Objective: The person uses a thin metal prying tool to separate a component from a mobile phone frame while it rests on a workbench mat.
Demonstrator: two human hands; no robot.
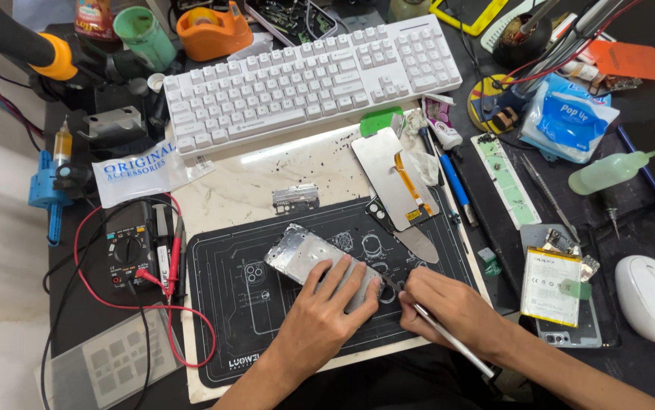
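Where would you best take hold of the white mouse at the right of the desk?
Probably from above, palm over the white mouse with fingers on its two long flanks: it lies flat, domed, with free space on both sides. The phone with the yellow-edged battery lies close on its left.

A silver phone frame (308, 258) lies on a black mat (327, 288) with white line drawings, near a white keyboard (308, 80).

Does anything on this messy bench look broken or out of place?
Mostly orderly clutter. The white keyboard sits askew, and a phone lies opened with its yellow-edged battery exposed. The left hand steadies a bare metal frame.
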